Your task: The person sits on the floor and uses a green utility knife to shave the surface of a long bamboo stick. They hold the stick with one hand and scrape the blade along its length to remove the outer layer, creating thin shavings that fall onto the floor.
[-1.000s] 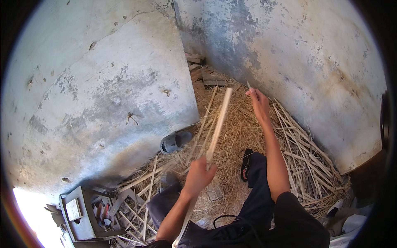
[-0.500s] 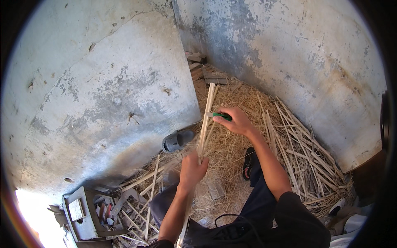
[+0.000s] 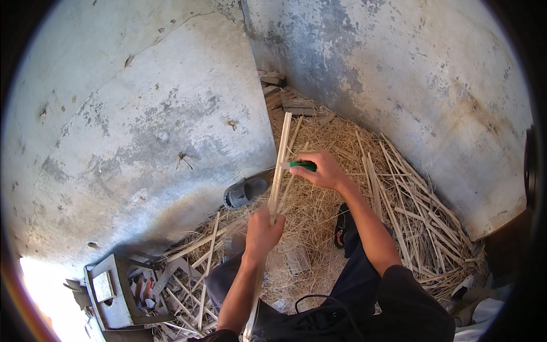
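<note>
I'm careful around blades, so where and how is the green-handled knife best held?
Probably by the handle, coming from the right, as the right hand does: the blade juts out leftward, toward the strip, so that side looks best avoided.

Grey slipper near peeling wall; box-shaped object lower left.

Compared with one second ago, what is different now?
The right hand, with its green-handled blade, has moved left and down in view, to the pale strip. The strip's upper end and left hand have shifted left. Unchanged: the left hand's grip and the grey slipper.
</note>
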`<control>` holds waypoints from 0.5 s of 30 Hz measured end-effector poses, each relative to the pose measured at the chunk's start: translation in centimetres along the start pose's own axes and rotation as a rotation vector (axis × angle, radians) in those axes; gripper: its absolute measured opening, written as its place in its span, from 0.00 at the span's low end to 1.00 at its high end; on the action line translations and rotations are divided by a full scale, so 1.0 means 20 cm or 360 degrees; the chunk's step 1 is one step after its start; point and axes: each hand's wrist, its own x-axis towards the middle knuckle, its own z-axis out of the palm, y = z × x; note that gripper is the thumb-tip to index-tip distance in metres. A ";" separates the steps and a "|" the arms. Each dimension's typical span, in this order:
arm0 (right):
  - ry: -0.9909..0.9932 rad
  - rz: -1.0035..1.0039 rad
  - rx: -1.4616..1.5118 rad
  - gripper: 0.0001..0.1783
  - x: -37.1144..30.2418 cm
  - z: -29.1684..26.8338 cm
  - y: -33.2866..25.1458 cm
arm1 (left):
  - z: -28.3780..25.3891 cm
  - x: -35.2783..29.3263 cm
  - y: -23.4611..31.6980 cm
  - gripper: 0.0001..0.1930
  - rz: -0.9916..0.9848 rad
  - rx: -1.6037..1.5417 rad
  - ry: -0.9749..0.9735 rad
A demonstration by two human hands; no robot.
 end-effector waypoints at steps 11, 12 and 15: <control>0.0254 0.0057 -0.0152 0.33 0.00 0.00 0.08 | 0.00 -0.03 0.08 0.14 -0.0194 -0.0069 -0.0103; 0.0243 0.0072 -0.0154 0.33 0.00 -0.01 0.09 | 0.01 -0.03 0.08 0.14 -0.0221 -0.0079 -0.0121; 0.0214 0.0135 -0.0114 0.32 0.00 -0.03 0.07 | 0.01 -0.04 0.09 0.14 -0.0181 -0.0054 -0.0108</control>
